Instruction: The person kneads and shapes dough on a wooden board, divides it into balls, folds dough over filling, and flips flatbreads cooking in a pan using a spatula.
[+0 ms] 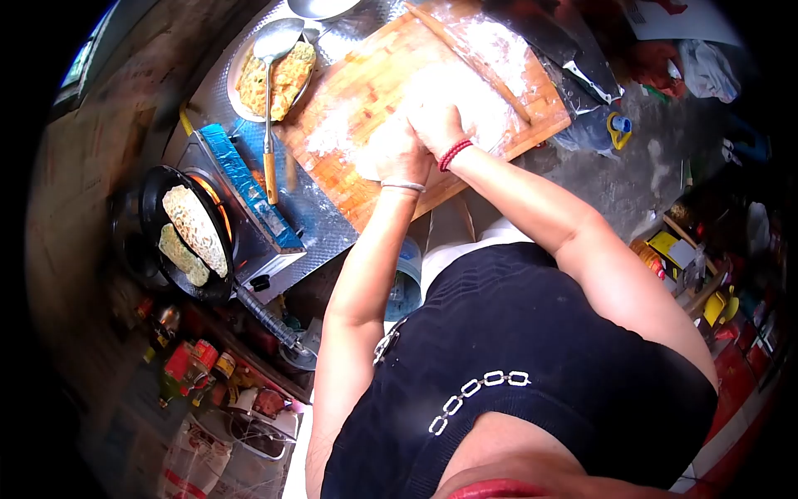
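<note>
My left hand (401,155), with a pale bracelet at the wrist, and my right hand (439,130), with a red beaded one, are close together over a floured wooden board (328,179). Fingers on both hands are curled in on what looks like pale dough (372,160). Glare washes out its outline and hides the fingertips. White flour (507,50) is spread across the board beyond my hands. A thin rolling pin (474,66) lies along its far right side.
Left of the board, a metal ladle (269,108) with a wooden handle rests across a plate of yellowish filling (295,79). Two flatbreads (195,229) lie in a black pan (154,200) over a lit gas stove (258,200). A bucket (405,287) stands below the table edge.
</note>
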`<state>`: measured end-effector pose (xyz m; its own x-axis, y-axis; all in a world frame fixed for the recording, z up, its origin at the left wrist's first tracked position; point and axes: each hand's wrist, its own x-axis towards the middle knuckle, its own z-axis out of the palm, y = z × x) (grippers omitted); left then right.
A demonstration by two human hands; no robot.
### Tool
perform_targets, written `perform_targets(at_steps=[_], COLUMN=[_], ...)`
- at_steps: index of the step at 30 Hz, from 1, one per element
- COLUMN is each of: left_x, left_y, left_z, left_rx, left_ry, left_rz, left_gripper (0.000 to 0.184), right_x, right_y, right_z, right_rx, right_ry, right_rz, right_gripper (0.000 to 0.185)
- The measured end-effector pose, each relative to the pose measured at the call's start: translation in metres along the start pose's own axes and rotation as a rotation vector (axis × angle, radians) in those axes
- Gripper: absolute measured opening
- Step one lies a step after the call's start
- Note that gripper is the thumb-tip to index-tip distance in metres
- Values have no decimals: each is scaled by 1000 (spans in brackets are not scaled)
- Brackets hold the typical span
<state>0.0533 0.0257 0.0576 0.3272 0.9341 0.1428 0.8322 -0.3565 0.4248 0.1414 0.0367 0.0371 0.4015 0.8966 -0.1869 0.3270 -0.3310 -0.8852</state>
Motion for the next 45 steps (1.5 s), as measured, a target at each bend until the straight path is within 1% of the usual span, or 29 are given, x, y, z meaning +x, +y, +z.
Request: perform_targets(at_steps=[2,5,7,9,12,14,18,21,23,24,26,27,28,29,30,31,32,33,35,36,37,38,39,40,41,42,43,44,45], left_x=[-5,-6,-7,-6,-4,-5,-4,0,7,7,22,32,43,42,39,42,34,43,51,59,60,59,60,61,55,51,50,48,49], left_y=[0,-2,-2,-3,-3,-4,-4,-3,-12,-15,0,7,14,13,13,11,-16,-16,-10,-1,7,18,28,38,65,72,79,82,90], left_z=[4,10,12,12,17,18,22,18,29,32,7,-13,-33,-35,-35,-35,-15,-28,-65,-93,-97,-99,-98,-97,-103,-95,-90,-89,-102], left_rx=[64,126,181,265,383,379,382,363,314,289,123,60,3,22,42,66,-72,-177,-494,-300,-644,-978,-1414,-1843,-2217,-2282,-2344,-2172,-2171], left_ry=[59,98,74,19,-45,0,4,-106,-218,-275,-379,-442,-501,-539,-578,-604,-498,-594,-688,-736,-506,-264,-239,-166,-173,-108,-52,15,-43], left_rz=[26,56,69,80,46,60,39,-31,-153,-218,-302,-370,-442,-420,-394,-353,-164,-17,-82,-97,-166,-233,-375,-531,-667,-588,-500,-551,-618], left_gripper=[19,14,13,14,15,14,15,20,25,28,38,48,59,68,76,85,106,111,128,102,86,69,51,36,40,41,42,50,53], right_x=[3,7,13,13,4,1,-7,-17,-26,-28,-27,-23,-27,-24,-15,-8,-2,5,18,21,24,10,-4,-6,-8,-6,-1,8,8], right_y=[6,9,34,50,14,5,1,-16,-33,-40,-80,-92,-107,-122,-140,-156,-165,-168,-149,-129,-120,-127,-135,-123,-110,-114,-118,-121,-123], right_z=[-6,-5,2,5,-19,-27,-35,-45,-52,-57,-92,-118,-141,-167,-191,-209,-218,-225,-207,-190,-176,-169,-160,-128,-101,-99,-100,-99,-110], right_rx=[-143,-106,21,201,548,785,828,875,908,966,1107,1526,1485,1499,1531,1522,1509,1439,1616,1648,1682,1670,1650,1525,1397,862,296,130,-186], right_ry=[-39,9,-18,-63,-120,-108,-112,-185,-249,-321,-323,-523,-545,-664,-880,-1007,-1049,-985,-882,-835,-786,-731,-673,-556,-443,-315,-162,-58,-72], right_rz=[-189,-234,-209,-68,299,511,498,451,376,308,513,632,148,-120,-241,-298,-315,-314,-237,-255,-269,-67,138,79,30,-368,-717,-894,-1171], right_gripper=[14,14,13,12,14,21,22,22,23,23,16,23,25,28,32,36,41,46,39,37,35,30,25,20,17,14,11,10,13])
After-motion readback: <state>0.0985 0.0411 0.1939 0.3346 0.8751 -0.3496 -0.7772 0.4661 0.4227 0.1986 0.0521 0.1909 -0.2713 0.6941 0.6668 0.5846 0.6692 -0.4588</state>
